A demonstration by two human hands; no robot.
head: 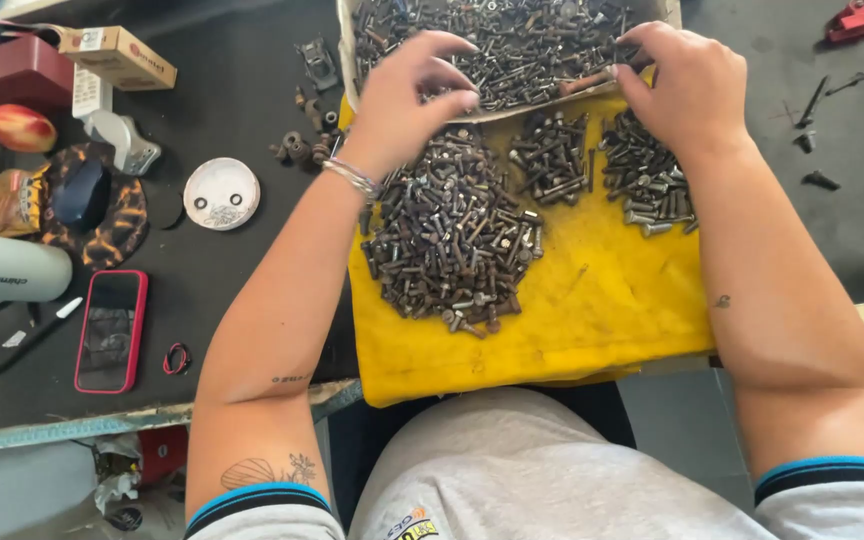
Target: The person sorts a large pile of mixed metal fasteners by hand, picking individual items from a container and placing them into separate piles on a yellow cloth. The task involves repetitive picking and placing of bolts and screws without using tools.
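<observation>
A shallow tray [346,50] full of mixed dark bolts and screws sits at the top centre. Below it lies a yellow cloth [592,300] bearing three sorted bolt piles: a large left pile [452,235], a small middle pile [550,155] and a right pile [644,180]. My left hand [407,95] hovers over the tray's front edge, fingers curled and pinched among the bolts. My right hand [677,85] rests at the tray's right front, fingertips on a brownish bolt [584,82]. Whether either hand holds a bolt is hidden by the fingers.
On the black bench to the left lie a red-cased phone [110,330], a pen [34,337], a round metal disc [221,193], a cardboard box [117,57] and small loose parts [302,148]. A red tool [857,20] and loose screws [818,180] lie at right.
</observation>
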